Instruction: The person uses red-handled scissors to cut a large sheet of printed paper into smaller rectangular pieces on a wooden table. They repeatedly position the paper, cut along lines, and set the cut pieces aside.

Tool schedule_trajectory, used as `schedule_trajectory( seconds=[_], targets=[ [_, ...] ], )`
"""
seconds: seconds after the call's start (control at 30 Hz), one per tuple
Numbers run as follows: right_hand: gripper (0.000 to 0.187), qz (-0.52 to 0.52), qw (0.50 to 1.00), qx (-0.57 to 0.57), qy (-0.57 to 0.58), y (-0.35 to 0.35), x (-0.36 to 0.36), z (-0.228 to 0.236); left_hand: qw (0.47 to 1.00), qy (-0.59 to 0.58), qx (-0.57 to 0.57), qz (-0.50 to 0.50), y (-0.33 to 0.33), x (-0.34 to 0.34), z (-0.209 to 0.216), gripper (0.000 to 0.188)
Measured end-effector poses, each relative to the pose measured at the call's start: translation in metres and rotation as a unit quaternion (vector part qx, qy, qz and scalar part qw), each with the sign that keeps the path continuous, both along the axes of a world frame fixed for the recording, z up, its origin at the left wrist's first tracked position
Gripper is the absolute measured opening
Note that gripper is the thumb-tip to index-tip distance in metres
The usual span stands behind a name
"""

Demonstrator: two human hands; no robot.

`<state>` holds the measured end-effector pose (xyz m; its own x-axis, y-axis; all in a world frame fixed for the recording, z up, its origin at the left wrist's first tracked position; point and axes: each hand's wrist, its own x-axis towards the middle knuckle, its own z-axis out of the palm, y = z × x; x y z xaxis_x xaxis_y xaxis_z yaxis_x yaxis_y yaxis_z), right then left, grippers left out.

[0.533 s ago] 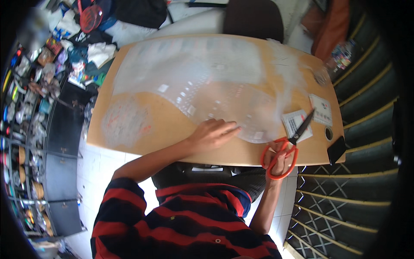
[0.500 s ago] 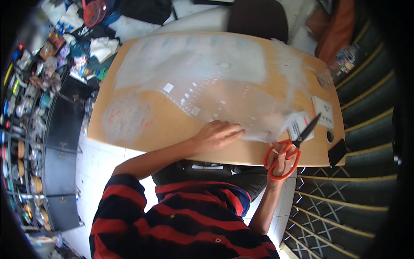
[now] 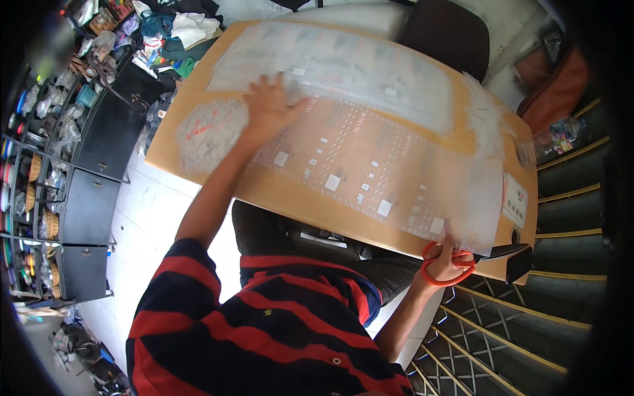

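A translucent plastic sheet (image 3: 389, 162) printed with small white squares and red marks lies spread across the near part of the wooden table. My left hand (image 3: 271, 111) is over its far left end, fingers spread, palm down. At the sheet's near right corner, my right hand (image 3: 447, 265) grips orange-handled scissors (image 3: 470, 262). Their dark blades point right, close to the table's front edge. One finger of that hand reaches onto the sheet's border. Whether the left palm presses on the plastic is hard to make out.
A larger stack of clear sheets (image 3: 264, 56) covers the far side of the table. Crumpled plastic (image 3: 208, 135) lies at the left, and a printed card (image 3: 515, 200) at the right. A dark chair (image 3: 449, 33) stands behind the table; a metal folding gate (image 3: 502, 317) is at right.
My left hand has swung away to the far left and opened. The plastic sheet, bunched and blurred before, is now spread flat. The scissors have turned from pointing up-right to pointing right.
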<state>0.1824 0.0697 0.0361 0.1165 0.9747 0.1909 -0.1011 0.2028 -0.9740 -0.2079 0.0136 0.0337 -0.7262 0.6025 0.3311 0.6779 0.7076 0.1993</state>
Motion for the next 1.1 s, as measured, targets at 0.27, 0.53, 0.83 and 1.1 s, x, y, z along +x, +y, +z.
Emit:
schedule_trajectory(
  seconds=[0.27,0.53,0.83,1.1],
  targets=[
    [0.008,0.017,1.0,0.006,0.019,-0.005,-0.001,-0.011,0.983,-0.148,-0.096,0.057,-0.01,-0.085,-0.004,0.105],
    [0.007,0.044,0.997,-0.049,0.034,-0.009,0.015,-0.01,0.981,-0.112,0.031,-0.155,-0.032,-0.109,0.037,0.03],
    [0.012,0.133,0.972,-0.18,-0.065,-0.055,0.011,-0.009,0.974,-0.157,0.119,-0.111,-0.148,-0.126,0.072,0.022],
    [0.028,0.143,0.942,-0.276,-0.128,-0.087,0.001,-0.026,0.999,0.003,-0.05,-0.017,-0.179,-0.152,0.032,0.032]
  ],
)
